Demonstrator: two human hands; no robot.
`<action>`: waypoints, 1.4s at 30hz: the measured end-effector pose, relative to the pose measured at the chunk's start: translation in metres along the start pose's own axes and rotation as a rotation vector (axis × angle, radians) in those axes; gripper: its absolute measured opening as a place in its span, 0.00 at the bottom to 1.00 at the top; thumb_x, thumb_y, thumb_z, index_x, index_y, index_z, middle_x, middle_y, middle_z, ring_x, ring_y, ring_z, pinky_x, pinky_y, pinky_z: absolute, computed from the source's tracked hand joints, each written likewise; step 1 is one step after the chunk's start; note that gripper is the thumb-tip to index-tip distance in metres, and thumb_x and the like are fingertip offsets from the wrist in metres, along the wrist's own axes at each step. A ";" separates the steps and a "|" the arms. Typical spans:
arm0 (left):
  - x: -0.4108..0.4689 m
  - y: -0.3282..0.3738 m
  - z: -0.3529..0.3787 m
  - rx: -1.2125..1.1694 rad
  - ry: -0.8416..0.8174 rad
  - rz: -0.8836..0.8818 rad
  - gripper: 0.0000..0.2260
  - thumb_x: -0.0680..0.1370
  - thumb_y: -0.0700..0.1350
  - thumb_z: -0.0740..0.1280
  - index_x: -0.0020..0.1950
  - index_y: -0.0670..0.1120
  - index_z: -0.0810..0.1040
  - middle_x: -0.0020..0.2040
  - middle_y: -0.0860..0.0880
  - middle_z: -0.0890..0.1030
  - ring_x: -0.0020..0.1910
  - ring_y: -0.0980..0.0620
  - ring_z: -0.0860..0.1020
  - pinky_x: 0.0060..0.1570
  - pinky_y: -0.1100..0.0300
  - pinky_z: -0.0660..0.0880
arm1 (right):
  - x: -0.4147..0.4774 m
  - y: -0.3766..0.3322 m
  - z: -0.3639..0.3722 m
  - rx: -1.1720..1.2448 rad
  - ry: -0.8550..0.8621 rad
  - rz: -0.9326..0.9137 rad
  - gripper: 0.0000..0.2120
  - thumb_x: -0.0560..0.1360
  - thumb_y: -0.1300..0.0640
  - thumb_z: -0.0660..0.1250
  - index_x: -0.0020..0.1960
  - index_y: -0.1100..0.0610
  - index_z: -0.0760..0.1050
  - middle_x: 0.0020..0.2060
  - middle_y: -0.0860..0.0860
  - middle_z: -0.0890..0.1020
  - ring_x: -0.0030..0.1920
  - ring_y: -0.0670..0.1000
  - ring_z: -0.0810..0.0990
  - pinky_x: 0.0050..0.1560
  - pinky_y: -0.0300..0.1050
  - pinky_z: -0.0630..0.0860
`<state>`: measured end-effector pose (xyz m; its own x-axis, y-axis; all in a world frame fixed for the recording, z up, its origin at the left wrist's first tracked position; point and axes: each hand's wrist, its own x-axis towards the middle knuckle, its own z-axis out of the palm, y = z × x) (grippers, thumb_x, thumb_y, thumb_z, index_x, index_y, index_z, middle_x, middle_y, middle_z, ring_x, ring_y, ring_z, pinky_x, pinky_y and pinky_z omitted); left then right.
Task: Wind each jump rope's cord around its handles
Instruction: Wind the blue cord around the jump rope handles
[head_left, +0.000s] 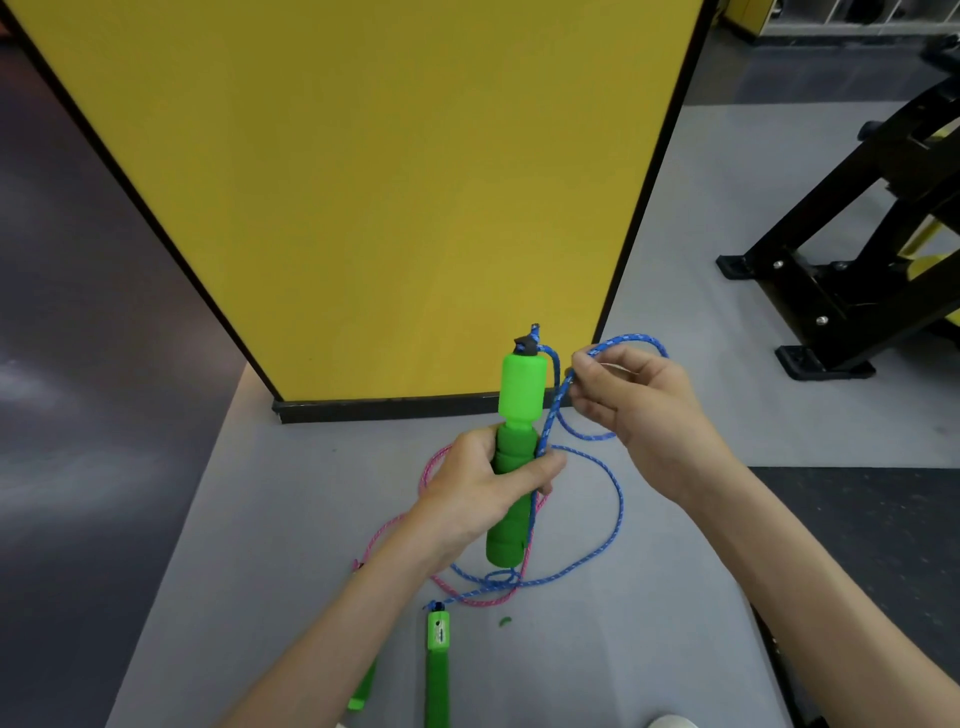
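Winding just begun, I judge: my left hand (483, 488) grips the green foam handles (522, 387), my right hand (641, 402) pinches the blue braided cord (555, 413); next, loop it round them.

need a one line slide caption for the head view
Left hand holds a green foam handle upright while the right hand pinches its blue cord.

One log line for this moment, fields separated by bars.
left hand: holds green handle | right hand: pinches blue cord | pink cord: on floor
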<state>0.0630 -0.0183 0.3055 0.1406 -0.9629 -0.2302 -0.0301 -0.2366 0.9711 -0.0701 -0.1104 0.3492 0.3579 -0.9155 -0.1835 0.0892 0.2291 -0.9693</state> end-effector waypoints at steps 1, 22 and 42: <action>0.000 0.001 0.001 0.015 0.010 0.011 0.10 0.76 0.49 0.70 0.40 0.44 0.77 0.33 0.51 0.80 0.33 0.56 0.76 0.38 0.65 0.73 | 0.000 0.001 0.000 -0.013 -0.016 0.009 0.04 0.74 0.60 0.69 0.41 0.60 0.77 0.30 0.49 0.81 0.35 0.49 0.79 0.43 0.38 0.79; -0.001 0.004 -0.005 0.012 0.029 0.019 0.08 0.77 0.49 0.69 0.42 0.46 0.77 0.33 0.52 0.80 0.33 0.58 0.76 0.35 0.69 0.71 | 0.001 0.005 0.006 -0.031 -0.073 0.034 0.05 0.73 0.60 0.70 0.43 0.61 0.77 0.34 0.52 0.81 0.37 0.49 0.80 0.44 0.41 0.79; 0.000 0.004 -0.006 -0.005 0.035 0.020 0.08 0.76 0.48 0.70 0.48 0.44 0.80 0.36 0.51 0.83 0.39 0.54 0.78 0.44 0.58 0.74 | -0.005 0.007 0.008 -0.302 -0.294 0.048 0.05 0.73 0.62 0.70 0.39 0.60 0.76 0.33 0.56 0.80 0.33 0.50 0.77 0.38 0.38 0.76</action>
<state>0.0683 -0.0183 0.3093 0.1751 -0.9623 -0.2083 -0.0282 -0.2164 0.9759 -0.0634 -0.1019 0.3450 0.6091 -0.7627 -0.2176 -0.1947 0.1223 -0.9732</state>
